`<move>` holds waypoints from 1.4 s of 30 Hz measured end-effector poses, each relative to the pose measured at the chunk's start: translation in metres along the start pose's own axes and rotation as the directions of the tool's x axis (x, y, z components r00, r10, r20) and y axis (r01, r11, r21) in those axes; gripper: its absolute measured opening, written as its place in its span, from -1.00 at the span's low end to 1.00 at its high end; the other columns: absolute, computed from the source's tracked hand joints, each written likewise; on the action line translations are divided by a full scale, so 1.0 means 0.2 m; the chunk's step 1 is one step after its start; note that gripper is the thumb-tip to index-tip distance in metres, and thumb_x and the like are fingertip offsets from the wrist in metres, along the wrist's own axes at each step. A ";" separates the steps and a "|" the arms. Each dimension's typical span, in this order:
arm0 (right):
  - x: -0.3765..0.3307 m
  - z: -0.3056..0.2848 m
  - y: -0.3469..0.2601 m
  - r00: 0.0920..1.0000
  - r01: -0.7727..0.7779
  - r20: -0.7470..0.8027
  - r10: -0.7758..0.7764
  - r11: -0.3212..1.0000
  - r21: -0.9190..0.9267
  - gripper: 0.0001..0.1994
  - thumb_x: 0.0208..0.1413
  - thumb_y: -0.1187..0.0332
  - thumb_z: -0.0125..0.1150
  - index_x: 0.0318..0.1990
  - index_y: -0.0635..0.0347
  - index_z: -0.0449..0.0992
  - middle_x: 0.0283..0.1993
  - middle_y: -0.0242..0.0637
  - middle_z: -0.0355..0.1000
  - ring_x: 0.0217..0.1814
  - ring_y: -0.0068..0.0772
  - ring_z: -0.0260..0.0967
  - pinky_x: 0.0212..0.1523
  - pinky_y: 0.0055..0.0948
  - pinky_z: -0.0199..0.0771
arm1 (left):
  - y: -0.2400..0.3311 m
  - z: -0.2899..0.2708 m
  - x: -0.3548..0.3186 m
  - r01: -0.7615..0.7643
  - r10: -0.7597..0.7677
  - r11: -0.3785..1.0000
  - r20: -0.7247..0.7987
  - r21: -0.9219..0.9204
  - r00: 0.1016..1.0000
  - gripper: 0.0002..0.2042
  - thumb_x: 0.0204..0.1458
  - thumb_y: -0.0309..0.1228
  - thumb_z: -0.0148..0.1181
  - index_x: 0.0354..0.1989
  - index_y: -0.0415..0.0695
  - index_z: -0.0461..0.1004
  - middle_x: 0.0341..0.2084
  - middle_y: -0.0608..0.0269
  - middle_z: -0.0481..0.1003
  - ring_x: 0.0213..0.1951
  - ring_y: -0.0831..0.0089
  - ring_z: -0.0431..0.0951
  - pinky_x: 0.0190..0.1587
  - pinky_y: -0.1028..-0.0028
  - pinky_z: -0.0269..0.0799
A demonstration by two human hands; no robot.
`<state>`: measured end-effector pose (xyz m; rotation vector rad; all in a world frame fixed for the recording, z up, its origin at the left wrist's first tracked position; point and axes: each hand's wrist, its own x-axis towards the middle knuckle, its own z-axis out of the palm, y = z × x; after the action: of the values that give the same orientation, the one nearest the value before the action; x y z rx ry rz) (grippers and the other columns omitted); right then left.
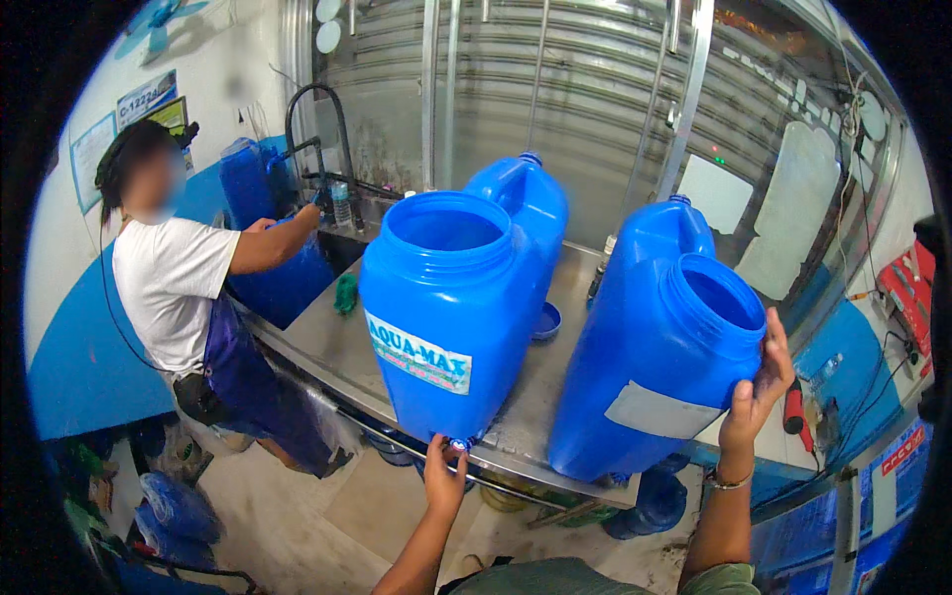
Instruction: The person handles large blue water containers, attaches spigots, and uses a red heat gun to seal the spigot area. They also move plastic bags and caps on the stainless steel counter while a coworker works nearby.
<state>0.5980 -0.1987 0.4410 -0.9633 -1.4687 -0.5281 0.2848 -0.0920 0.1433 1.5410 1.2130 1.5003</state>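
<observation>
Two large blue water containers stand upright side by side on a steel counter (337, 342). The left water container (421, 288) has a wide open mouth and a white label on its front. Low on its front, my left hand (446, 476) pinches a small blue cap or tap fitting (459, 445). The right water container (635, 342) leans a little, its wide mouth also uncapped, with a blank pale label. My right hand (764, 382) rests against its right side near the mouth, fingers stretched out. A round blue lid (545, 322) lies on the counter between the containers.
At the left, a co-worker (183, 278) in a white shirt and dark apron handles another blue container (288, 273) at the sink. A green scrubber (346, 294) lies on the counter. More bottles (654, 501) sit beneath it. A red-handled tool (793, 407) lies at right.
</observation>
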 end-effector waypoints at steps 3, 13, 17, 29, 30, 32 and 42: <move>0.03 -0.01 0.00 0.991 -0.132 0.011 0.132 0.990 0.057 -0.33 0.20 -0.18 -0.13 0.28 0.12 0.11 0.42 0.06 -0.09 0.46 -0.02 -0.12 0.40 -0.06 -0.15 | 0.03 -0.05 -0.06 0.004 0.002 0.987 0.041 -0.160 0.999 -0.42 -0.07 -0.69 0.24 0.17 -0.25 0.19 -0.11 0.11 0.40 -0.15 0.42 0.50 -0.07 0.48 0.42; -0.15 -0.03 0.28 0.721 -0.525 -0.024 0.693 0.568 0.633 -0.37 0.33 -0.08 -0.40 0.32 0.24 0.07 0.38 -0.08 0.05 0.40 -0.24 0.01 0.37 -0.26 0.01 | 0.04 0.05 0.01 0.127 -0.126 0.992 -0.080 0.009 0.989 -0.55 -0.07 -0.64 0.29 0.05 -0.35 0.37 -0.35 0.14 0.49 -0.37 0.50 0.48 -0.25 0.50 0.42; -0.53 -0.08 0.68 0.461 -0.767 0.186 0.868 0.284 0.575 -0.35 0.32 -0.11 -0.40 0.34 0.23 0.04 0.39 -0.11 0.03 0.40 -0.25 -0.01 0.39 -0.26 -0.03 | -0.10 0.10 0.01 0.073 -0.072 0.997 -0.100 0.009 0.992 -0.57 -0.03 -0.65 0.23 0.06 -0.41 0.34 -0.33 0.14 0.49 -0.34 0.46 0.48 -0.22 0.49 0.41; -1.11 0.36 0.92 0.317 -0.733 0.469 0.825 -0.100 0.672 -0.23 0.22 -0.25 -0.26 0.37 0.19 0.00 0.37 -0.18 0.06 0.39 -0.27 0.00 0.39 -0.31 -0.06 | -0.06 0.16 -0.06 -0.011 0.065 0.977 -0.251 0.211 0.966 -0.45 0.04 -0.60 0.18 0.20 -0.42 0.13 -0.11 0.00 0.45 -0.13 0.37 0.50 -0.05 0.48 0.38; -1.12 0.38 0.93 0.339 -0.745 0.424 0.840 -0.036 0.666 -0.26 0.24 -0.23 -0.26 0.35 0.19 0.03 0.36 -0.18 0.07 0.38 -0.27 0.00 0.39 -0.29 -0.07 | -0.04 0.17 -0.06 0.034 0.014 0.981 -0.244 0.193 0.970 -0.44 0.05 -0.60 0.17 0.23 -0.39 0.10 -0.07 -0.01 0.43 -0.11 0.36 0.50 -0.04 0.46 0.38; -0.90 0.40 0.69 0.351 -0.760 0.320 0.880 0.068 0.646 -0.33 0.26 -0.17 -0.25 0.29 0.21 0.14 0.32 -0.19 0.12 0.36 -0.29 0.01 0.38 -0.24 -0.07 | 0.03 0.15 -0.10 0.138 -0.091 0.976 -0.253 0.171 0.963 -0.41 0.06 -0.61 0.15 0.27 -0.34 0.05 0.00 -0.04 0.39 -0.07 0.33 0.49 -0.01 0.44 0.38; -0.89 0.55 1.32 0.409 -0.894 0.395 0.823 0.274 0.355 -0.38 0.35 -0.05 -0.48 0.14 0.34 0.29 0.14 0.01 0.30 0.26 -0.07 0.18 0.30 -0.27 0.04 | 0.95 0.48 -0.21 0.031 -0.090 0.989 -0.429 -0.142 0.899 -0.40 0.27 0.03 -0.34 0.36 -0.11 -0.05 0.27 0.13 0.13 0.29 0.21 0.12 0.28 0.21 0.01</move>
<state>0.7319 -0.0115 0.1942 -1.1836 -0.8591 0.7740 0.4148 -0.1840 0.2913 1.0987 1.3578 1.9074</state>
